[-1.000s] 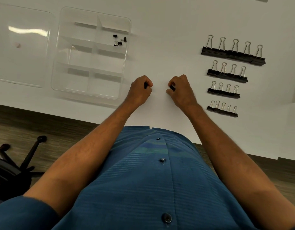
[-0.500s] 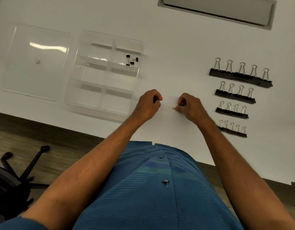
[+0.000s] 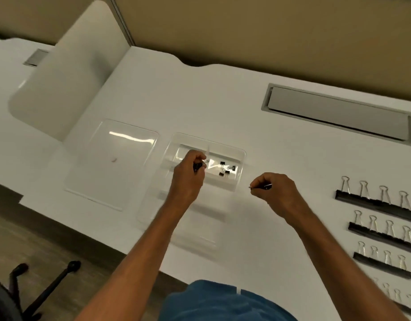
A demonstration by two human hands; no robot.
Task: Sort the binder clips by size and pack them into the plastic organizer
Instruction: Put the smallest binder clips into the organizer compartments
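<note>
While my left hand (image 3: pixel 188 174) pinches a tiny clip (image 3: pixel 200 165) over the organizer (image 3: pixel 237 181), right hand (image 3: pixel 277 191) just right of it, pinching another clip (image 3: pixel 263 187).

Single view, head-worn, wide-angle; looks forward and down from above desk (image 3: pixel 223 107); near edge of desk runs diagonally, lower-left to right; own forearms enter from bottom, left hand (image 3: pixel 188 174) over organizer (image 3: pixel 242 156) at centre, right hand (image 3: pixel 278 191) right of it; clip rows (image 3: pixel 382 232) cut by right edge; far wall (image 3: pixel 269 31) along top; chair base (image 3: pixel 37 295) and floor at lower left; slight motion blur; no second view to overlap.
</note>
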